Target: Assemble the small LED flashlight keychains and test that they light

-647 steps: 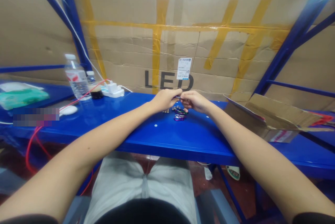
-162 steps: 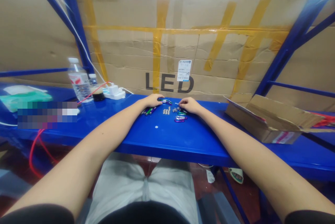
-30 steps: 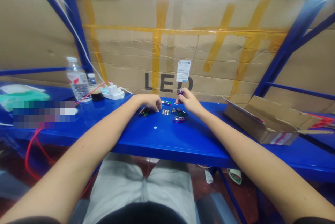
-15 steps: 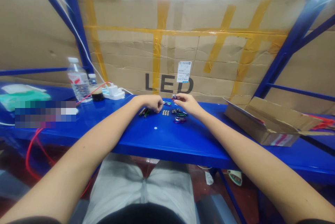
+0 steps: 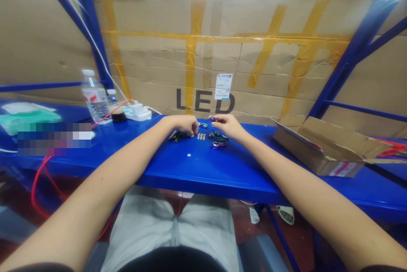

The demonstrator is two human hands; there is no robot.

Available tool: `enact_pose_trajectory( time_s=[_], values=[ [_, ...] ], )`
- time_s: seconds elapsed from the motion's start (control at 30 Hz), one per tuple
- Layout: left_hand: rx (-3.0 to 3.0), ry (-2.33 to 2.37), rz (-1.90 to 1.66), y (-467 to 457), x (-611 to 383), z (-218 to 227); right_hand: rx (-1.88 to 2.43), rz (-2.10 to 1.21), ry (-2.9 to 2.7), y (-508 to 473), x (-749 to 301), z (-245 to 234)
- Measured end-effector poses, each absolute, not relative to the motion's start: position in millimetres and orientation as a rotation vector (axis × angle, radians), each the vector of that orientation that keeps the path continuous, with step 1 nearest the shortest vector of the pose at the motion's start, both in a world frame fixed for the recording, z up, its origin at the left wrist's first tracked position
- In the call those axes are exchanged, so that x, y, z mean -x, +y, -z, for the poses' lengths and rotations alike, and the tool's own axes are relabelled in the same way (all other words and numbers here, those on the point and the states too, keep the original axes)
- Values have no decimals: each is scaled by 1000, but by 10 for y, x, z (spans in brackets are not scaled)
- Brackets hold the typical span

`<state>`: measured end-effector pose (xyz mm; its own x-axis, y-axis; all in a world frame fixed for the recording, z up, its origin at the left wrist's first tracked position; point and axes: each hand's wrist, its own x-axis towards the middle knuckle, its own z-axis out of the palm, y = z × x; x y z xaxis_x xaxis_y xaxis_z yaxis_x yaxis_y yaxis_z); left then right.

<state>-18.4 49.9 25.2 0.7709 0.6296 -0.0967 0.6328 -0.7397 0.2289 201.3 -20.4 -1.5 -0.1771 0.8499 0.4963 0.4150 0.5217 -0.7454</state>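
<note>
My left hand (image 5: 187, 125) is curled with its fingertips down at the blue tabletop, right beside a tight cluster of small silvery pieces (image 5: 201, 136). Whatever its fingers hold, if anything, is hidden. My right hand (image 5: 225, 122) pinches a small dark piece with a bright tip (image 5: 212, 118) just above the table. Dark and green slim rods (image 5: 175, 136) lie left of the cluster. Coloured, shiny carabiner-like loops (image 5: 218, 145) lie below my right hand, near small dark metal parts (image 5: 213, 134). More shiny coloured pieces (image 5: 203, 125) rest between both hands.
An open cardboard box (image 5: 333, 153) stands at the right. At the left are a water bottle (image 5: 95, 98), a small dark-filled jar (image 5: 118, 115), a white power strip (image 5: 140, 113) and red cables. A large cardboard panel (image 5: 152, 64) closes off the back. A white dot (image 5: 189, 155) marks the tabletop.
My left fingers have shifted very slightly beside the silvery pieces. The small piece in my right hand has tilted a little; both arms stay nearly still.
</note>
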Motion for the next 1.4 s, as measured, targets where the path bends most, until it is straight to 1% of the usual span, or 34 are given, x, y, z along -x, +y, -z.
enact_pose_trajectory(
  time_s=[0.17,0.23,0.3,0.47,0.57,0.63,0.8,1.1,1.4],
  values=[
    [-2710,1027,29,481,200,-263,1082,-567,-1805,-233,-1995,4],
    [-2735,1016,-19,461,203,-273,1093,-561,-1807,-240,-1986,5],
    [-2771,972,-192,430,195,-293,1083,-563,-1801,-235,-1983,12],
    [-2796,745,-809,282,93,-372,1058,-526,-1763,-172,-2019,43],
    [-2790,603,-1038,188,-6,-387,1066,-526,-1723,-132,-2060,54],
    [-2779,528,-1119,149,-70,-370,1064,-518,-1717,-116,-2083,57],
    [-2874,438,-1162,131,-160,-312,999,-433,-1780,-95,-2097,57],
    [-2896,450,-1159,144,-157,-299,963,-567,-1747,-116,-2079,45],
    [-2996,449,-1092,198,-157,-284,977,-538,-1734,-84,-2084,66]
  ],
)
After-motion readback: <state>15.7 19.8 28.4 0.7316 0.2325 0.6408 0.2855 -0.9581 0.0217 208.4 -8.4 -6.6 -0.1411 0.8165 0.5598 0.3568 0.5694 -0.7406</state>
